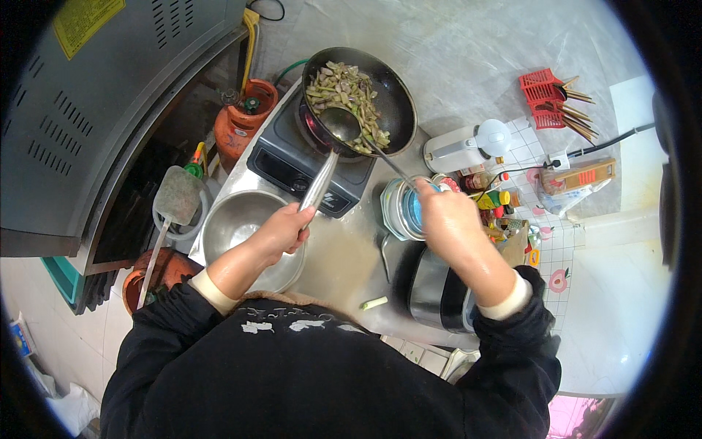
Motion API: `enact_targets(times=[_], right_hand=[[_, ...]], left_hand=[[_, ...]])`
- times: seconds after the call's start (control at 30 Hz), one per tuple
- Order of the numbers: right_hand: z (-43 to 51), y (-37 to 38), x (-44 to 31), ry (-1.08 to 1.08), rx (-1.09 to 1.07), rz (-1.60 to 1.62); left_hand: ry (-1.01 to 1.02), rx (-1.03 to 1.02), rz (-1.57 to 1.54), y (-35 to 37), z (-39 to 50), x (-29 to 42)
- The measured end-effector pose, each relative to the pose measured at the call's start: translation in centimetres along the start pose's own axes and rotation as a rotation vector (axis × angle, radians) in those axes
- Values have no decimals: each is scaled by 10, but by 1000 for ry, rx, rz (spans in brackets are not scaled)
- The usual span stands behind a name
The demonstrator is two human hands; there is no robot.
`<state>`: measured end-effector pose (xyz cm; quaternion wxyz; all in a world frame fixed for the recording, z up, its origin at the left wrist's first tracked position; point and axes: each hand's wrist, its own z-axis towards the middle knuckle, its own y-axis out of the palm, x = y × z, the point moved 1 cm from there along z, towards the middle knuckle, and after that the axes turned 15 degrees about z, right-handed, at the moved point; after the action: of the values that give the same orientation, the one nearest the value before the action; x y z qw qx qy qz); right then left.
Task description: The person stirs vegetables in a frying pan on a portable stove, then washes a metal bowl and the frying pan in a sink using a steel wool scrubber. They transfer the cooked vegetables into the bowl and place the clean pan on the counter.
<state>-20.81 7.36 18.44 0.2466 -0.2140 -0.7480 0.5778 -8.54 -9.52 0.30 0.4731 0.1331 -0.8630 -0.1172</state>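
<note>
My left hand [285, 230] grips the metal handle [321, 184] of a dark wok [395, 104]. The wok is tilted on a black portable gas or electric stove [312, 164]. Cut pieces of cooked vegetable [343, 88], pale and green, lie against its left side. In my right hand [447, 217] is the long handle of a metal ladle [341, 123], whose bowl rests among the pieces. That hand is above jars with a blue lid [412, 208]. Below my left forearm stands a steel bowl [225, 219], partly hidden by it.
Right of the stove are a white electric kettle [449, 149], sauce bottles [493, 198] and a black-and-silver appliance [436, 291]. A piece of scallion [374, 303] lies on the counter. Orange gas cylinders [236, 129] stand left, beside a large grey metal cabinet [109, 110]. Red chopstick baskets [540, 96] hang on the wall.
</note>
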Motion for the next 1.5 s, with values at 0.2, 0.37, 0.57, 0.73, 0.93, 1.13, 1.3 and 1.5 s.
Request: enact_targets(times=[0.2,0.37,0.57,0.73,0.93,1.13,1.3,1.5], right_hand=[[52,50,17,121,92,-76],[66,24,40,153,235,-95],[105,16,70,24,461,0],[115,73,70,-222,430,-34],[41,27,90,-340,422,-137],[-10,-37,80,-194,338,-149],[-10,4,72,-156,165,-141],[37,45,86,77,354,6]], left_hand=[[7,26,16,0,3,1],[5,56,19,-3,2,1],[-17,69,39,-2,-5,5],[-51,106,57,-4,-8,8],[-49,85,39,0,-6,7],[-55,65,45,-7,-8,8],[-150,-11,-169,-11,14,14],[-107,27,-214,5,30,6]])
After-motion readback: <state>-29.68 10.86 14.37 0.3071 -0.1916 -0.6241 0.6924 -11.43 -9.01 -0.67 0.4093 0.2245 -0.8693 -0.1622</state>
